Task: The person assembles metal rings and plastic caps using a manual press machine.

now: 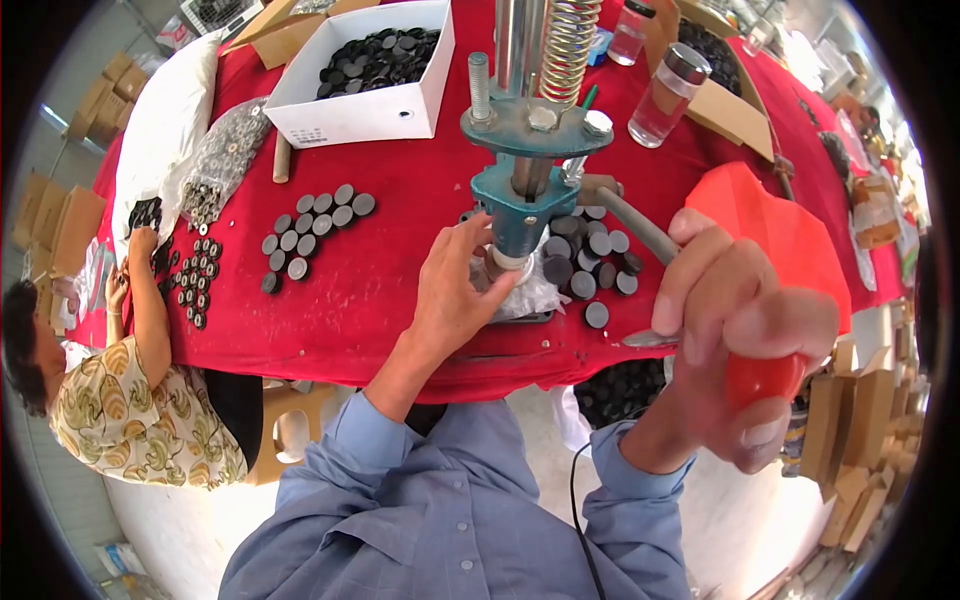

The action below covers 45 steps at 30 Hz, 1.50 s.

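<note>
A hand press with a teal body (pixel 522 200) stands before me on the red-covered table. My left hand (pixel 455 285) is at its lower end, thumb and fingers curved around the spot below a whitish ring (pixel 510 260); whatever lies between the fingertips is hidden. A metal lever (pixel 635 222) runs from the press toward my right hand (pixel 735 330), which is wrapped around a red handle (pixel 768 380), large and close to the camera. Below its fingers a flat grey metal piece (pixel 650 340) pokes out. Round dark caps (pixel 590 255) are heaped beside the press over clear plastic.
More caps (pixel 318 225) lie in rows at left, near small ring-shaped parts (pixel 198 280) and a plastic bag (pixel 228 155). Behind stand a white box (pixel 370 110) of black discs and a lidded jar (pixel 668 95). A co-worker (pixel 140 400) sits at far left. Red-orange sheeting (pixel 770 230) lies at right.
</note>
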Motion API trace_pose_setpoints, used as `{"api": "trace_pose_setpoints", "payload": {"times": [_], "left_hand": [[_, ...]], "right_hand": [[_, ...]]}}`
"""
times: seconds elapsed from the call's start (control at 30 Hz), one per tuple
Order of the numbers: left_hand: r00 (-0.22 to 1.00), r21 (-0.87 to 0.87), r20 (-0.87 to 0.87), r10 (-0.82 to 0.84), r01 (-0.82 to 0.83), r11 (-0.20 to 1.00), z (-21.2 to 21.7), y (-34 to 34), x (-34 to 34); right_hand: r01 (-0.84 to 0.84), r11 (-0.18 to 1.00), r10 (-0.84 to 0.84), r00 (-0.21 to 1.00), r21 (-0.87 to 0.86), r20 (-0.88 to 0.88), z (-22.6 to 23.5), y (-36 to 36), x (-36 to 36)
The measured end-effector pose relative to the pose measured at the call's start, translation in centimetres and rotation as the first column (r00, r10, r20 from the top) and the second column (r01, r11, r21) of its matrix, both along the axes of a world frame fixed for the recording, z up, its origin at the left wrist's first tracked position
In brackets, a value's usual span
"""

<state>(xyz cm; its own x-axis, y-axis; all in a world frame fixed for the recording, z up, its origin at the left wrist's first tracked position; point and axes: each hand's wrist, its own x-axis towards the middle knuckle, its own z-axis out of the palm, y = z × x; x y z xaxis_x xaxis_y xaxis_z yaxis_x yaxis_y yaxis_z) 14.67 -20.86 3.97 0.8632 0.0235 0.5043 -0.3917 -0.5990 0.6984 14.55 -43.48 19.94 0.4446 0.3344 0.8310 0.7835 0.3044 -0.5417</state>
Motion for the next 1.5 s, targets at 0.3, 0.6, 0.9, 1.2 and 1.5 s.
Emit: {"api": "trace_pose_setpoints", "payload": {"times": [0.3,0.6,0.9,1.2,1.5], "left_hand": [[0.999,-0.09,-0.047,0.003,-0.007,0.996,-0.6,0.5,-0.2],[0.916,0.463,0.209,0.341,-0.4,0.791,-1.3,11.5,2.2],[0.936,0.37,0.027,0.352,-0.336,0.866,-2.6,13.4,3.0],[0.925,0.152,0.046,0.378,-0.381,0.912,-4.6,12.9,3.6],[0.993,-0.054,-0.084,0.077,-0.082,0.995,0.1,1.8,-2.4]], "right_hand": [[-0.002,0.999,0.003,0.999,0.041,-0.037,-0.3,1.1,-0.1],[0.243,0.942,-0.229,0.97,0.232,-0.086,-6.9,2.2,-4.7],[0.104,0.98,-0.11,0.994,0.171,0.025,-3.4,2.0,-1.8],[-0.109,0.969,0.13,0.988,0.22,-0.08,3.0,3.0,6.4],[0.21,0.957,-0.183,0.972,0.198,-0.147,4.7,5.8,6.7]]}}
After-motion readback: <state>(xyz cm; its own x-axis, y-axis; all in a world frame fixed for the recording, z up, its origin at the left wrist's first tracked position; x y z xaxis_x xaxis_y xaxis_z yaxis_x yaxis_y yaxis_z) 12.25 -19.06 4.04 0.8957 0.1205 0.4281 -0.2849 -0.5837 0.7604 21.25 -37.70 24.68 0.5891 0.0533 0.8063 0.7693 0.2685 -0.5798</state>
